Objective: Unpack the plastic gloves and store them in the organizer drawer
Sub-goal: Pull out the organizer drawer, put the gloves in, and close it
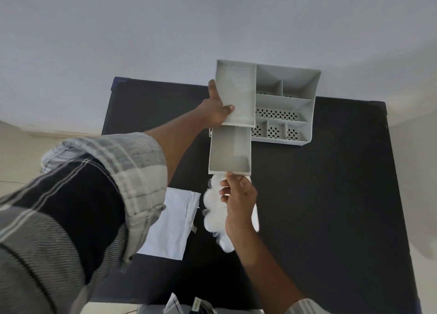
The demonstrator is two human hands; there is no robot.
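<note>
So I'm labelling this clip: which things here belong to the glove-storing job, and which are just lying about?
Job:
plastic gloves in right hand
open drawer
organizer, steadied by left hand

Lying about:
white packet, probably the gloves' wrapper
black table

No text can be read; a small label (196, 304) at the bottom edge bears print too blurred to make out.

A person's left arm wears a plaid shirt sleeve (78, 195) in grey, black and white, its pale checked cuff (132, 157) rolled back above the bare forearm. At the near right edge, a striped pale cuff (305, 306) shows on the right arm. Both hands are bare.
</note>
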